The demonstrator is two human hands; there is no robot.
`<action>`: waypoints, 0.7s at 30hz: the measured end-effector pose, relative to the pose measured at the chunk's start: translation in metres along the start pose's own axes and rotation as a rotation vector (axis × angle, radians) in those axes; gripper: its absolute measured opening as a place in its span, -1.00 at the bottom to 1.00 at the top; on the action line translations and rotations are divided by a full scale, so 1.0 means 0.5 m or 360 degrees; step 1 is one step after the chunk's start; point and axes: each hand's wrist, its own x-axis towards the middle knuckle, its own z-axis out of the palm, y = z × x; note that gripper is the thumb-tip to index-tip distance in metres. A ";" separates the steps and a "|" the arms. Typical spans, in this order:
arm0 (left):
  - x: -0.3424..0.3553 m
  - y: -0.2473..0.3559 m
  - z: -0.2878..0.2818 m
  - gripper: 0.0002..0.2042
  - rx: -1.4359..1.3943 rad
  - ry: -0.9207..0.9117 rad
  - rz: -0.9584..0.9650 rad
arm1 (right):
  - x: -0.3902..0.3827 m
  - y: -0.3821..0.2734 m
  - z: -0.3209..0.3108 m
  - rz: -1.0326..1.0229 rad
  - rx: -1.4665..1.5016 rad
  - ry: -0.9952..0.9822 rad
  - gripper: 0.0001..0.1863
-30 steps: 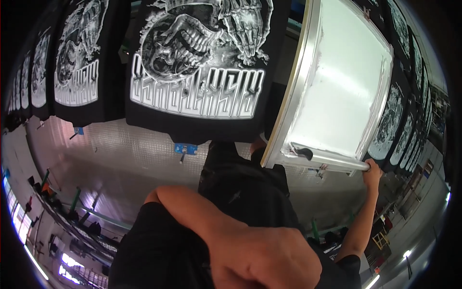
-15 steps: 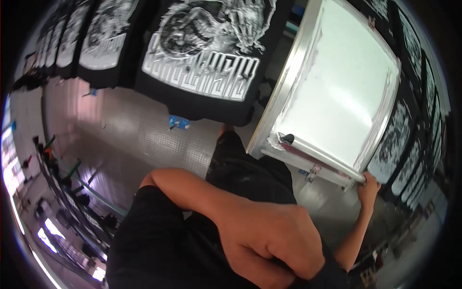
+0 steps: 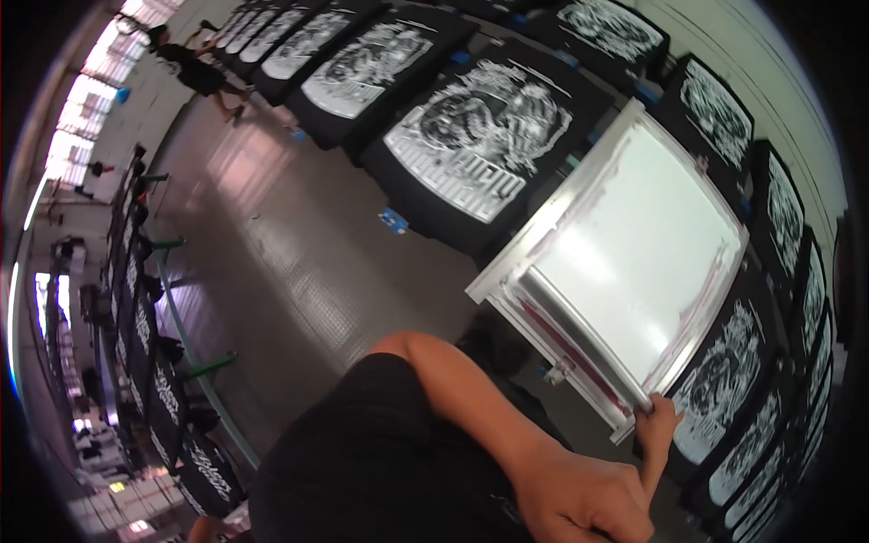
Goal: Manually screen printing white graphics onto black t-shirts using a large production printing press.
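A white printing screen [image 3: 647, 235] in a metal frame is at the right, among black shirts [image 3: 471, 118] with white prints on flat boards. A squeegee [image 3: 579, 326] with a silver bar lies along the screen's near edge, beside reddish ink. My right hand [image 3: 657, 421] grips the bar's end at the screen's lower right corner. My left hand [image 3: 588, 502] is curled low in front of my dark-clothed body, below the right hand; whatever its fingers may hold is hidden.
A person [image 3: 190, 63] in dark clothes stands at the upper left by the long row of printing boards. Grey floor [image 3: 290, 244] runs between that row and a green-railed rack [image 3: 208, 389] of printed black shirts at the left. Bright windows [image 3: 95, 100] line the far left.
My view has swung upward, bringing more boards and the other person into sight. My left hand sits farther right in the picture; my right hand still holds the bar.
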 end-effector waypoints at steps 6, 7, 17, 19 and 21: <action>0.050 -0.014 0.069 -0.76 -0.0293 -0.0137 -0.0007 | 0.002 -0.003 0.007 -0.0012 -0.0039 -0.0031 -0.69; 0.053 -0.008 0.071 -0.76 -0.0270 -0.0157 0.0001 | 0.002 -0.005 0.008 0.0018 -0.0086 -0.0051 -0.69; -0.035 0.127 -0.015 -0.74 0.0297 -0.0451 0.0056 | -0.011 -0.017 0.006 0.0083 -0.0116 -0.0029 -0.65; -0.068 0.180 -0.079 -0.73 0.0635 -0.0597 0.0113 | -0.018 -0.019 0.014 0.0149 -0.0134 0.0010 -0.59; -0.108 0.246 -0.183 -0.70 0.0827 -0.0683 0.0110 | -0.027 -0.020 0.024 0.0100 -0.0023 0.0127 -0.52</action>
